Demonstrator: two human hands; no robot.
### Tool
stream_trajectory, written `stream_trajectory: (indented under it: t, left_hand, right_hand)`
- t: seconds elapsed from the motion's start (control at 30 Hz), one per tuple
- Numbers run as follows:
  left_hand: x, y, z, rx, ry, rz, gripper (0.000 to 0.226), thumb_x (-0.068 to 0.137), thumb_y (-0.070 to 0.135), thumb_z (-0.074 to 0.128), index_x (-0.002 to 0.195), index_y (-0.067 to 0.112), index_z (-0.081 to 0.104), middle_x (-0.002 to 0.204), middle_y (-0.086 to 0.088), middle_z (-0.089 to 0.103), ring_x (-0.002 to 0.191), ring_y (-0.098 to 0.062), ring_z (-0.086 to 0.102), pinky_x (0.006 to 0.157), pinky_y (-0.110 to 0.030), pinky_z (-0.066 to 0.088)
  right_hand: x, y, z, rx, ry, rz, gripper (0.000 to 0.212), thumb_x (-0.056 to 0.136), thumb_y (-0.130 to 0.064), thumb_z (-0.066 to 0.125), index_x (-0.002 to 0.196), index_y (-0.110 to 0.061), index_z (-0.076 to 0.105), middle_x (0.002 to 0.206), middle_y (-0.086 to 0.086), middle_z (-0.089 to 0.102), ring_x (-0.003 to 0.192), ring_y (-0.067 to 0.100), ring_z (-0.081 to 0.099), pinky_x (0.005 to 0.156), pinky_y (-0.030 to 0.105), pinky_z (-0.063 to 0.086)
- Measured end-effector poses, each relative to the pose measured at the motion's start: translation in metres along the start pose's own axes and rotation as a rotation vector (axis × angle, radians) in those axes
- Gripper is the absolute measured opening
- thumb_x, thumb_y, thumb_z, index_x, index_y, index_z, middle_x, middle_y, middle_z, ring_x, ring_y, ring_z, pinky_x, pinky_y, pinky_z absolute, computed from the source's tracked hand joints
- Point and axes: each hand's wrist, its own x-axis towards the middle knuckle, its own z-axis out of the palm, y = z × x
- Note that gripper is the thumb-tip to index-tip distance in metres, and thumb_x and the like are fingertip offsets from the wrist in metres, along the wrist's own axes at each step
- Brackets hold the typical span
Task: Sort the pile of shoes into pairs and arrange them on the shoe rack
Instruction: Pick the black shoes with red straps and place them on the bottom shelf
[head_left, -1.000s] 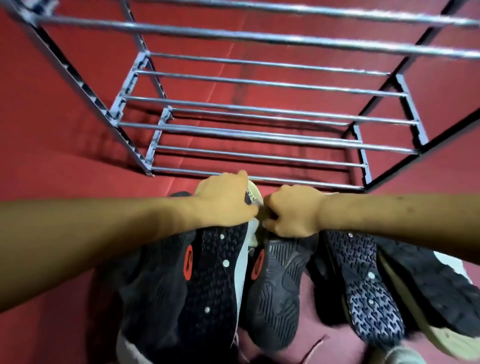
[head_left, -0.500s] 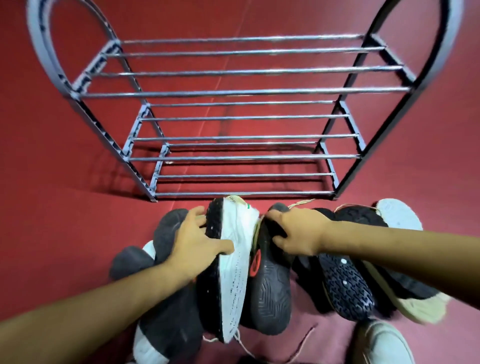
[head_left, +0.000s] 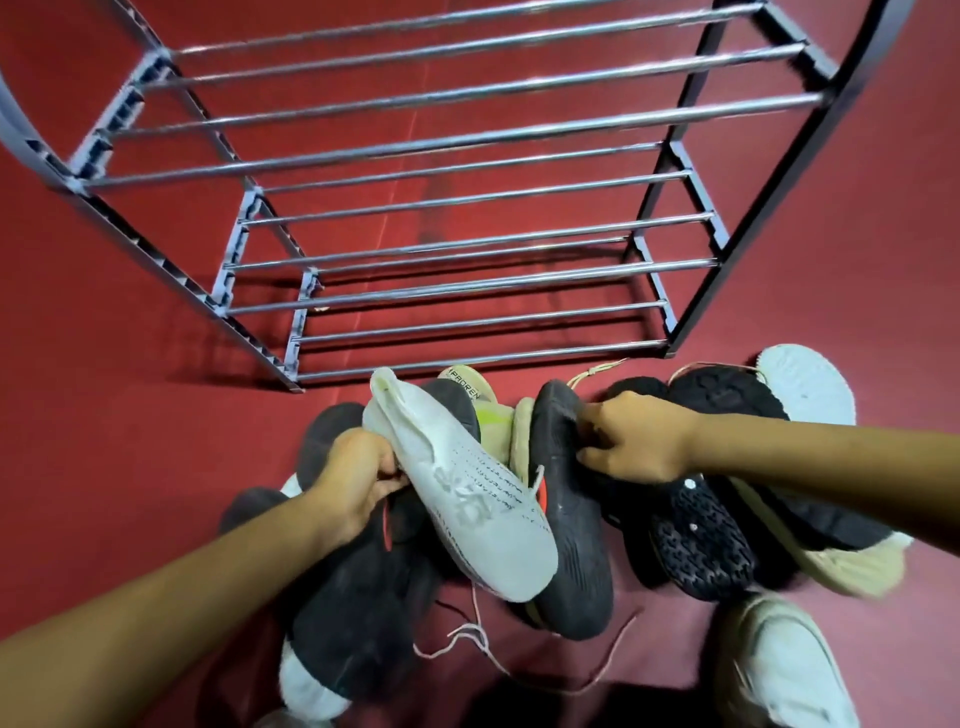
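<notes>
A pile of shoes lies on the red floor in front of a metal shoe rack (head_left: 467, 140) whose shelves hold nothing. My left hand (head_left: 358, 483) grips a white knit sneaker (head_left: 467, 499) by its opening, lifted and tilted over the pile. My right hand (head_left: 639, 441) holds the edge of a dark-soled shoe (head_left: 566, 519) lying sole up beside it. Several more shoes lie sole up: a dark one (head_left: 358, 597) under my left arm, black-soled ones (head_left: 696, 540) and a cream-edged one (head_left: 831, 566) under my right arm.
A white sole (head_left: 810, 384) shows at the pile's far right. Another white sneaker (head_left: 784, 670) lies at the bottom right. Loose laces (head_left: 467, 639) trail on the floor in front of the pile. Red floor surrounds the rack.
My left hand has turned the white sneaker from its side, so its upper now faces up, and raised it. My right hand has shifted slightly right along the dark shoe. The view has tilted.
</notes>
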Motion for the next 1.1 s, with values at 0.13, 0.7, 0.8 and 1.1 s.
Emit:
stream_trajectory:
  t: [0.13,0.7,0.8,1.1]
  left_hand:
    - [-0.003,0.007,0.001,-0.022,0.018,0.064,0.037,0.059,0.011,0.052,0.095,0.007,0.054,0.087,-0.012,0.059,0.079,-0.027,0.059,0.082,-0.044,0.051]
    - [-0.021,0.08,-0.028,0.487,0.393,0.29,0.042,0.084,0.023,0.072,0.116,0.013,0.047,0.083,-0.02,0.068,0.038,-0.015,0.062,0.044,-0.033,0.057]
    - [-0.031,0.039,-0.032,0.493,0.305,0.035,0.041,0.087,0.024,0.073,0.113,0.006,0.047,0.084,-0.021,0.07,0.053,-0.031,0.071,0.053,-0.04,0.058]
    - [-0.043,0.045,-0.049,1.03,0.175,0.04,0.061,0.059,0.069,0.066,0.08,0.011,0.067,0.072,-0.01,0.071,0.061,-0.028,0.065,0.062,-0.035,0.049]
  right_hand:
    - [-0.014,0.029,-0.016,0.083,0.013,0.052,0.023,0.091,-0.034,0.058,0.094,-0.012,0.065,0.088,0.002,0.066,0.083,0.026,0.06,0.072,0.032,0.045]
    - [-0.069,0.189,-0.013,0.243,0.302,0.744,0.027,0.064,-0.035,0.057,0.062,-0.009,0.052,0.072,0.02,0.057,0.064,0.031,0.051,0.053,0.032,0.038]
    - [-0.073,0.191,0.003,0.383,0.23,0.895,0.047,0.066,-0.049,0.065,0.088,-0.008,0.06,0.105,0.026,0.06,0.087,0.037,0.057,0.061,0.033,0.046]
    - [-0.047,0.066,-0.016,0.24,0.598,0.221,0.03,0.075,-0.026,0.059,0.101,-0.012,0.061,0.099,0.012,0.06,0.095,0.035,0.057,0.084,0.042,0.048]
